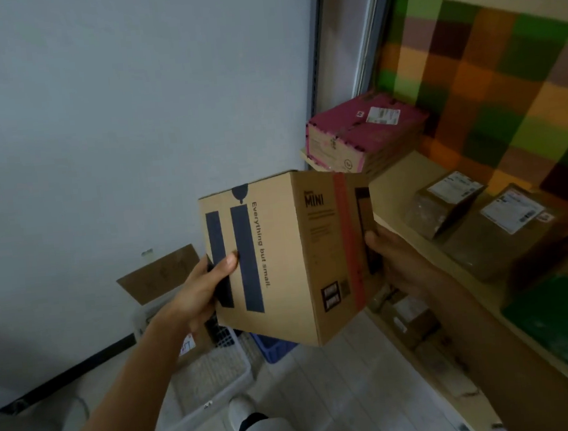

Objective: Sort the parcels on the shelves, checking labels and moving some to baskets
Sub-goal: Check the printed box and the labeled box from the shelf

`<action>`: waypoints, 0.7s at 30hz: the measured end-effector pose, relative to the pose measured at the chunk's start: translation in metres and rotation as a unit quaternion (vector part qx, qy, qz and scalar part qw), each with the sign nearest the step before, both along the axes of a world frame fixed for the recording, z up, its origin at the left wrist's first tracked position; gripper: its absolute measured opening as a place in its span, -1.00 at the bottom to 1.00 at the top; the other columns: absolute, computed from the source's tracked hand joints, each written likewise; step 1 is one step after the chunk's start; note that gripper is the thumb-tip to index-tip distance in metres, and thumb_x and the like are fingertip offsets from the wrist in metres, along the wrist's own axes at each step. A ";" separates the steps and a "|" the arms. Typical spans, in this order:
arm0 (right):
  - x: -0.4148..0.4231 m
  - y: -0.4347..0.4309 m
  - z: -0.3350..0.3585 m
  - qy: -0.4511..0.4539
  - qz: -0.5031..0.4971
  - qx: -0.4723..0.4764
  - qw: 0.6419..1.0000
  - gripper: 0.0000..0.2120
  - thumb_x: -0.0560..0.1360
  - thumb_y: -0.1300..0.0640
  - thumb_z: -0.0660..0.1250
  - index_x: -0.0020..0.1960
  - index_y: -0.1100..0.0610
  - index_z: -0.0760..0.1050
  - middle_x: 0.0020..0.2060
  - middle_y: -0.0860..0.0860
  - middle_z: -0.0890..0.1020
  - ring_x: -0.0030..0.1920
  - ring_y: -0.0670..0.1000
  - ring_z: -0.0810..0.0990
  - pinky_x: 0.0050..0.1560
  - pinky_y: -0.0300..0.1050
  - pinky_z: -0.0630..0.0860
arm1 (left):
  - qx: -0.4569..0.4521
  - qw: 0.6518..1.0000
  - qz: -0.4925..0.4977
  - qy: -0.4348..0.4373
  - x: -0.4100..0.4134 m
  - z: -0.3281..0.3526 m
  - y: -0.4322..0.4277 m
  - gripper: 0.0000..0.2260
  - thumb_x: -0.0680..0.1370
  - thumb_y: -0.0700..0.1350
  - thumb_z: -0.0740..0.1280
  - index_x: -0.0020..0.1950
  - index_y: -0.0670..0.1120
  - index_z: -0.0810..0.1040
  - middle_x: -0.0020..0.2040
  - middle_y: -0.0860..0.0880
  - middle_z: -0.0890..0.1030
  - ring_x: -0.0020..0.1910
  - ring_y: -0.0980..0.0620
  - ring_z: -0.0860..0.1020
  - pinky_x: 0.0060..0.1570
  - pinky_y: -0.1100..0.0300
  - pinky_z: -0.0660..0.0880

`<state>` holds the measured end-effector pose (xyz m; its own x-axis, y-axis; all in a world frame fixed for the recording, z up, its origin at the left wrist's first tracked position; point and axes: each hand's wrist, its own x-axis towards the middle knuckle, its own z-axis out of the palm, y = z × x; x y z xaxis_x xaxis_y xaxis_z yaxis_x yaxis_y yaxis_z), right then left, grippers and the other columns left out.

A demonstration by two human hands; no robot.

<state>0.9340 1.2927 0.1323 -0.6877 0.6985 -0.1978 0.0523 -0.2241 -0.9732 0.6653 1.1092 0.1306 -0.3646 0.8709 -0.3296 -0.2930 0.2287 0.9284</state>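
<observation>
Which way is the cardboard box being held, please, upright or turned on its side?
Turned on its side: the print on the cardboard box runs down its face, not across. The left hand and right hand hold it.

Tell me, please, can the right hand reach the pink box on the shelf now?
Probably not yet: the right hand is gripping the cardboard box, which is held just in front of the pink box. Once freed, its way looks open.

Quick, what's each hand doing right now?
Left hand: grips the left side of the cardboard box, thumb across its front.
Right hand: holds the box's right side, fingers mostly hidden behind it.
</observation>
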 end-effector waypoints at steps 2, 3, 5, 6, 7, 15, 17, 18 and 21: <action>0.002 -0.001 0.001 -0.004 0.001 -0.001 1.000 -0.10 0.27 -0.25 0.57 0.49 0.05 0.38 0.32 0.05 0.59 0.29 0.07 0.59 0.22 0.01 0.59 | 0.005 1.000 0.007 0.010 0.000 0.003 0.001 -0.02 0.00 0.35 0.62 0.32 -0.03 0.48 0.08 -0.03 0.71 0.07 0.01 0.67 0.08 0.02 0.55; 0.000 -0.004 0.001 0.001 -0.015 -0.002 1.000 -0.17 0.28 -0.23 0.58 0.45 0.07 0.43 0.27 0.04 0.63 0.25 0.06 0.62 0.14 -0.07 0.62 | 0.013 0.999 0.021 0.032 0.001 0.004 0.002 -0.12 0.16 0.31 0.59 0.37 -0.03 0.45 0.11 -0.03 0.69 0.07 0.02 0.66 0.10 0.02 0.55; -0.005 -0.014 -0.002 0.007 -0.067 0.007 0.998 -0.43 0.42 -0.08 0.49 0.37 0.08 0.51 0.16 0.00 0.68 0.17 0.01 0.66 0.01 -0.19 0.63 | 0.009 0.990 0.063 0.126 0.002 0.001 0.005 -0.33 0.44 0.14 0.43 0.51 0.02 0.31 0.26 0.04 0.56 0.17 0.07 0.58 0.13 0.12 0.52; -0.006 -0.019 -0.006 0.004 -0.089 0.013 0.996 -0.56 0.47 0.01 0.44 0.33 0.07 0.53 0.12 -0.04 0.70 0.12 -0.04 0.68 -0.02 -0.21 0.63 | 0.003 0.981 0.082 0.176 0.001 -0.001 0.005 -0.37 0.52 0.08 0.38 0.54 0.03 0.26 0.31 0.07 0.49 0.23 0.08 0.51 0.11 0.20 0.49; -0.009 -0.025 -0.011 -0.013 -0.109 0.023 0.994 -0.62 0.49 0.04 0.42 0.30 0.03 0.55 0.09 -0.07 0.71 0.09 -0.08 0.68 0.00 -0.20 0.63 | -0.002 0.973 0.084 0.213 0.002 -0.001 0.005 -0.42 0.56 0.08 0.36 0.54 0.04 0.27 0.33 0.07 0.46 0.27 0.07 0.48 0.07 0.25 0.47; -0.029 -0.051 -0.042 -0.117 -0.151 0.108 0.976 -0.75 0.45 -0.03 0.50 0.12 -0.11 0.60 0.02 -0.13 0.69 0.06 -0.06 0.67 0.08 -0.08 0.62 | -0.051 0.988 -0.023 0.146 0.042 -0.011 -0.003 -0.39 0.35 0.42 0.41 0.31 0.18 0.45 0.14 0.08 0.66 0.09 0.04 0.65 0.19 -0.13 0.55; -0.032 -0.054 -0.039 -0.151 -0.144 0.155 0.966 -0.68 0.46 -0.13 0.46 0.19 -0.11 0.58 0.04 -0.17 0.67 0.06 -0.12 0.65 0.08 -0.07 0.61 | -0.047 0.989 0.019 0.140 0.040 -0.016 -0.004 -0.51 0.37 0.22 0.51 0.22 0.08 0.54 0.06 0.03 0.71 0.00 0.02 0.69 0.10 -0.11 0.60; -0.033 -0.056 -0.034 -0.148 -0.143 0.173 0.963 -0.70 0.48 -0.17 0.41 0.18 -0.12 0.58 0.02 -0.19 0.67 0.03 -0.17 0.64 0.07 -0.09 0.60 | -0.045 0.992 0.033 0.115 0.039 -0.018 -0.004 -0.57 0.39 0.15 0.48 0.20 0.03 0.56 0.05 -0.02 0.71 -0.02 0.01 0.70 0.07 -0.07 0.61; -0.029 -0.056 -0.021 -0.112 -0.171 0.173 0.964 -0.72 0.55 -0.17 0.26 -0.01 -0.02 0.62 -0.12 -0.08 0.69 -0.08 -0.09 0.66 0.03 -0.02 0.61 | -0.035 0.997 0.046 0.051 0.031 -0.022 -0.010 -0.43 0.32 0.22 0.55 0.21 -0.04 0.56 0.04 -0.08 0.72 0.01 -0.07 0.69 -0.06 0.06 0.62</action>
<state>0.9055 1.2372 0.1110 -0.3733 0.9272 -0.0299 0.2500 0.0695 -0.9657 0.6967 1.0992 0.1088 -0.4768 0.8081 -0.3458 -0.2206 0.2708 0.9370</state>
